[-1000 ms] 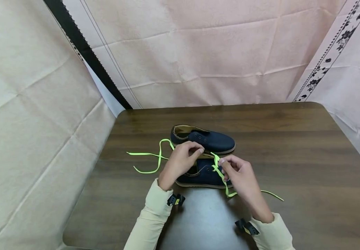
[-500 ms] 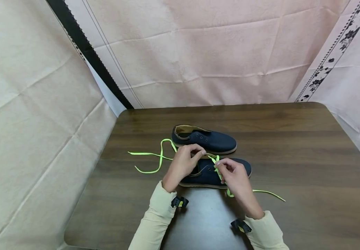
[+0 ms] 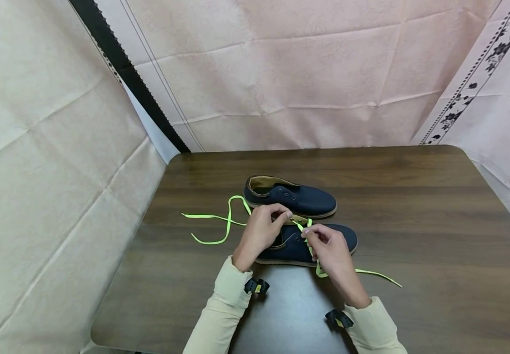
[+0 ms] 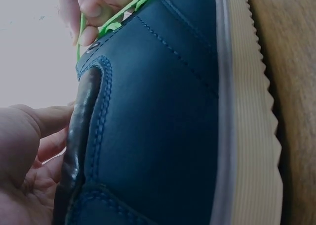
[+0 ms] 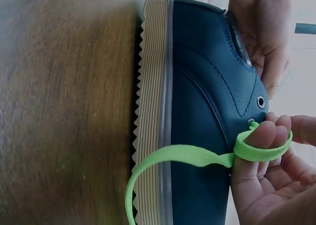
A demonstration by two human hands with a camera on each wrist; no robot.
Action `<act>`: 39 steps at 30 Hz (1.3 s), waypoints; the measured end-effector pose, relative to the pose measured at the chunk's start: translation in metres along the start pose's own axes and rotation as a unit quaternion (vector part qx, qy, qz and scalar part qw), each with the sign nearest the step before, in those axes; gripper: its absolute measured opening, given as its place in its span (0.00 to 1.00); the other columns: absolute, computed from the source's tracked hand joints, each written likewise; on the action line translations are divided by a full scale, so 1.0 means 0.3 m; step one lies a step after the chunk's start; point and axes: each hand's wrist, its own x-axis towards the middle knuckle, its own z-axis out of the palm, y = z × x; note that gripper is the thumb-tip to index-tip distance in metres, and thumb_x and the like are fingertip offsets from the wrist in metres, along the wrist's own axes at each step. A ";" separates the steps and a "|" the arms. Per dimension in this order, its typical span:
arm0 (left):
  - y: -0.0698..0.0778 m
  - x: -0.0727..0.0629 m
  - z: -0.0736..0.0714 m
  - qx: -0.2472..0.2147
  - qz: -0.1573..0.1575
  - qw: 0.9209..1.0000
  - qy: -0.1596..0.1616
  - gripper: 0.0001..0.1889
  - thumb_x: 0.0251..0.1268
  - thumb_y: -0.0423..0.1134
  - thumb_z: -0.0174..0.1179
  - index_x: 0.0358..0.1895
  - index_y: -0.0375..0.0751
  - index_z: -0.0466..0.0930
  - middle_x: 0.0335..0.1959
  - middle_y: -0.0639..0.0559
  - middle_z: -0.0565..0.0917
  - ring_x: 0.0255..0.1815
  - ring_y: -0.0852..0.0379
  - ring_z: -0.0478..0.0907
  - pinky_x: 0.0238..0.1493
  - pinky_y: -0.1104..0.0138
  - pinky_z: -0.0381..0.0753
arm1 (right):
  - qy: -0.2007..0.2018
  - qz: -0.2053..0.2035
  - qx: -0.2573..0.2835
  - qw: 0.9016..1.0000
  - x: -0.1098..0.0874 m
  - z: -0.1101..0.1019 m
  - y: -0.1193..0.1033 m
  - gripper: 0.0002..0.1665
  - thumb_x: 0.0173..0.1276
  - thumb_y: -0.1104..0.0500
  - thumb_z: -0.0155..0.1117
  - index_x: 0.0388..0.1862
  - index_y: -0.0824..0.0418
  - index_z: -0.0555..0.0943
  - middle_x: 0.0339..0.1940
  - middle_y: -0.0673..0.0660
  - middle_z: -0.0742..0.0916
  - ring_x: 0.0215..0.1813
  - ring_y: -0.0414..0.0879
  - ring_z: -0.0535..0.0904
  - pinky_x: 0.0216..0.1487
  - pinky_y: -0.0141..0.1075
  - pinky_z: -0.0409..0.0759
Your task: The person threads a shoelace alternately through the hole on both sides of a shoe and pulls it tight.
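A navy shoe stands on the table, toe to the right, with a bright green shoelace threaded through one of its front eyelets. My left hand reaches over the shoe opening; thumb and forefinger pinch the shoe's tan-lined upper edge on the far side. Close by, my right hand pinches the shoelace just above the eyelets. In the right wrist view the lace loops round those fingers and hangs down the side of the sole. An unlaced eyelet shows nearer the opening.
A second navy shoe, with bare eyelets, lies right behind the first. Another green lace lies curled on the wooden table at the left. A lace end trails to the right. Cloth hangs behind the table.
My right hand has moved left and in toward the eyelets with the lace, uncovering the shoe's toe. My left fingertips have shifted slightly right and down along the upper edge.
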 end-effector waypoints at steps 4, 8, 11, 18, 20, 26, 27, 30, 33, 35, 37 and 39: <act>0.002 0.001 0.001 -0.002 -0.004 1.000 0.001 0.08 0.78 0.42 0.65 0.42 0.46 0.92 0.35 0.56 0.90 0.26 0.62 0.74 0.33 0.68 0.74 | 0.007 -0.003 -0.014 1.000 0.002 0.001 -0.004 0.11 0.80 0.61 0.61 0.45 0.65 0.89 0.30 0.58 0.84 0.24 0.45 0.76 0.26 0.34 0.79; 0.001 0.002 0.000 -0.006 -0.004 1.000 0.001 0.08 0.78 0.42 0.64 0.42 0.46 0.92 0.36 0.55 0.90 0.26 0.62 0.75 0.34 0.68 0.75 | 0.014 -0.010 -0.028 0.999 0.004 0.005 -0.011 0.11 0.80 0.61 0.61 0.43 0.64 0.89 0.29 0.57 0.84 0.21 0.45 0.76 0.24 0.33 0.77; 0.000 0.003 -0.001 -0.007 -0.004 1.000 0.001 0.08 0.78 0.42 0.64 0.43 0.45 0.92 0.37 0.52 0.91 0.27 0.61 0.75 0.34 0.67 0.75 | 0.020 -0.016 -0.037 0.999 0.006 0.010 -0.015 0.11 0.80 0.61 0.61 0.43 0.64 0.90 0.28 0.57 0.83 0.19 0.45 0.75 0.23 0.33 0.75; -0.001 0.002 0.000 -0.004 -0.005 1.000 0.001 0.08 0.78 0.42 0.64 0.43 0.45 0.92 0.37 0.53 0.91 0.28 0.60 0.76 0.35 0.67 0.75 | 0.027 -0.020 -0.037 0.999 0.005 0.014 -0.016 0.11 0.80 0.61 0.62 0.42 0.63 0.89 0.27 0.55 0.83 0.18 0.44 0.74 0.22 0.33 0.74; -0.002 0.003 0.001 -0.004 -0.005 1.000 0.001 0.08 0.78 0.42 0.64 0.43 0.45 0.92 0.37 0.53 0.91 0.27 0.60 0.75 0.34 0.68 0.74 | 0.028 -0.021 -0.037 0.999 0.006 0.015 -0.015 0.11 0.79 0.61 0.62 0.41 0.63 0.89 0.27 0.55 0.83 0.19 0.44 0.74 0.22 0.33 0.75; 0.000 0.004 0.000 -0.003 -0.005 1.000 0.000 0.08 0.78 0.42 0.65 0.43 0.45 0.92 0.37 0.54 0.91 0.25 0.61 0.73 0.33 0.68 0.73 | 0.033 -0.018 -0.039 0.999 0.010 0.019 -0.010 0.11 0.79 0.61 0.61 0.40 0.62 0.89 0.28 0.56 0.83 0.21 0.45 0.75 0.23 0.33 0.77; 0.002 0.003 -0.002 -0.004 -0.006 1.000 -0.002 0.08 0.78 0.42 0.64 0.43 0.45 0.92 0.37 0.54 0.91 0.24 0.61 0.72 0.33 0.68 0.73 | 0.034 -0.017 -0.040 0.998 0.010 0.019 -0.011 0.11 0.79 0.61 0.61 0.40 0.62 0.89 0.28 0.56 0.83 0.22 0.45 0.75 0.24 0.33 0.77; 0.004 0.002 -0.005 -0.004 -0.006 1.000 -0.004 0.08 0.78 0.42 0.64 0.44 0.45 0.92 0.37 0.55 0.90 0.24 0.61 0.72 0.33 0.68 0.73 | 0.036 -0.019 -0.043 0.998 0.010 0.019 -0.011 0.11 0.79 0.61 0.62 0.39 0.62 0.89 0.28 0.57 0.83 0.22 0.45 0.75 0.24 0.33 0.77; 0.004 0.003 -0.007 -0.004 -0.005 1.000 -0.004 0.08 0.78 0.42 0.64 0.44 0.45 0.92 0.38 0.56 0.90 0.25 0.62 0.73 0.34 0.68 0.73 | 0.035 -0.025 -0.052 0.998 0.013 0.020 -0.012 0.11 0.79 0.61 0.63 0.39 0.62 0.90 0.27 0.56 0.83 0.21 0.46 0.75 0.23 0.33 0.76; 0.002 0.003 -0.007 -0.005 -0.006 1.000 -0.004 0.08 0.78 0.42 0.64 0.44 0.45 0.92 0.38 0.56 0.90 0.26 0.62 0.73 0.35 0.68 0.74 | 0.033 -0.033 -0.062 0.997 0.017 0.019 -0.013 0.11 0.79 0.60 0.64 0.38 0.61 0.90 0.25 0.55 0.82 0.20 0.46 0.74 0.22 0.33 0.74; 0.000 0.003 -0.006 -0.007 -0.007 1.000 -0.007 0.09 0.79 0.42 0.64 0.44 0.45 0.92 0.38 0.55 0.90 0.26 0.62 0.73 0.35 0.67 0.73 | 0.035 -0.045 -0.079 0.995 0.025 0.018 -0.013 0.10 0.78 0.60 0.65 0.37 0.60 0.90 0.23 0.54 0.81 0.20 0.46 0.73 0.21 0.33 0.72; -0.001 0.002 -0.008 -0.008 -0.007 1.000 -0.011 0.09 0.79 0.42 0.63 0.44 0.45 0.92 0.38 0.55 0.90 0.24 0.61 0.71 0.33 0.67 0.72 | 0.035 -0.055 -0.100 0.993 0.035 0.017 -0.015 0.10 0.78 0.59 0.65 0.37 0.59 0.91 0.22 0.52 0.80 0.19 0.46 0.72 0.22 0.33 0.69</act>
